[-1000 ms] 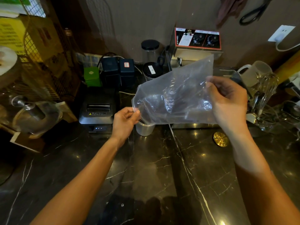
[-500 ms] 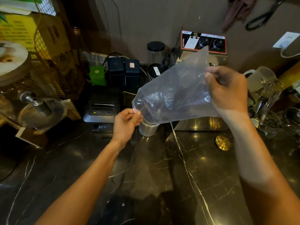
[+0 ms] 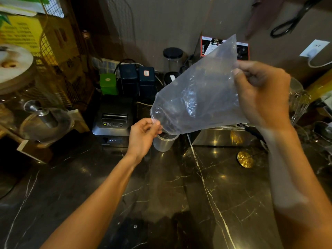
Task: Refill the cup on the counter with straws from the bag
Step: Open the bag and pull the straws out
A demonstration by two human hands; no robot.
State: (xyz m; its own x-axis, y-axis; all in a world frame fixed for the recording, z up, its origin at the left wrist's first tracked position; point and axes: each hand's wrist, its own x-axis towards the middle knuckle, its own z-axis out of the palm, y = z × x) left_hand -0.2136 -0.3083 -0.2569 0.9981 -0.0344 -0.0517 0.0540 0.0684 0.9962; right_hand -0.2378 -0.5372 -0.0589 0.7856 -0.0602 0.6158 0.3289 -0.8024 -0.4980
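- Clear bag [image 3: 197,99] held tilted above cup [image 3: 164,143], open mouth low, just over cup rim.
- L hand [image 3: 143,135]: fingers pinch bag's mouth edge.
- R hand [image 3: 262,94]: fingers curled, gripping bag's upper end.
- Cup upright on dark marble bench [image 3: 179,194], next to receipt printer [image 3: 113,119].
- Straws: can't tell.

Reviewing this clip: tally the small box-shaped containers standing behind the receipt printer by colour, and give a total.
Green: 1, the green box
Dark blue: 2, the plain dark box and the labelled dark box
Total: 3
All stand behind the receipt printer.
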